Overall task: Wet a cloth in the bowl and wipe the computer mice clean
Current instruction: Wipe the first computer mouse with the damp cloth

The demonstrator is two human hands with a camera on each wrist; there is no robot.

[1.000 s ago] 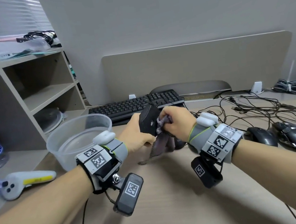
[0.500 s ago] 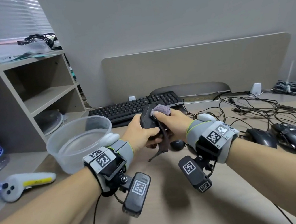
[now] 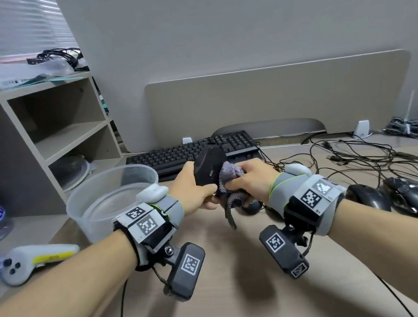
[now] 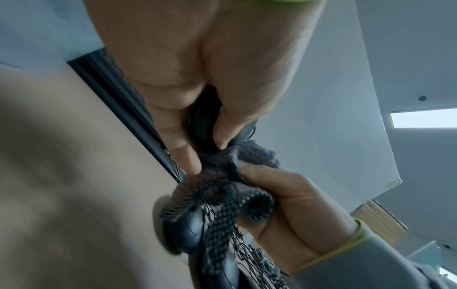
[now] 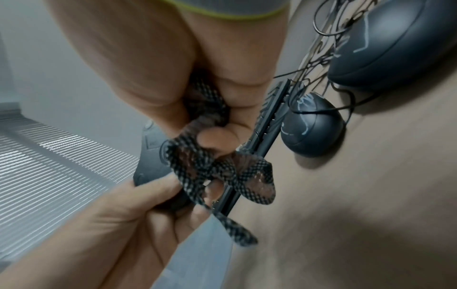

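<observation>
The left hand (image 3: 193,187) grips a black mouse (image 3: 208,168) above the desk (image 3: 224,305), tilted up; the right hand (image 3: 253,179), just beside it, clutches the cloth (image 3: 228,175) against its side, near the bowl (image 3: 99,196).

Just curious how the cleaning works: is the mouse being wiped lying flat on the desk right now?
No, the left hand holds the mouse up off the desk while the right hand presses the cloth against it.

Black mouse (image 3: 207,166) raised off the counter (image 3: 249,288), tilted up on end. Grey-purple cloth (image 3: 228,179) bunched against its right side, one checked tail hanging. Clear bowl (image 3: 95,202) left, upright. Three other black mice (image 3: 409,199) lie right, cables tangled.
</observation>
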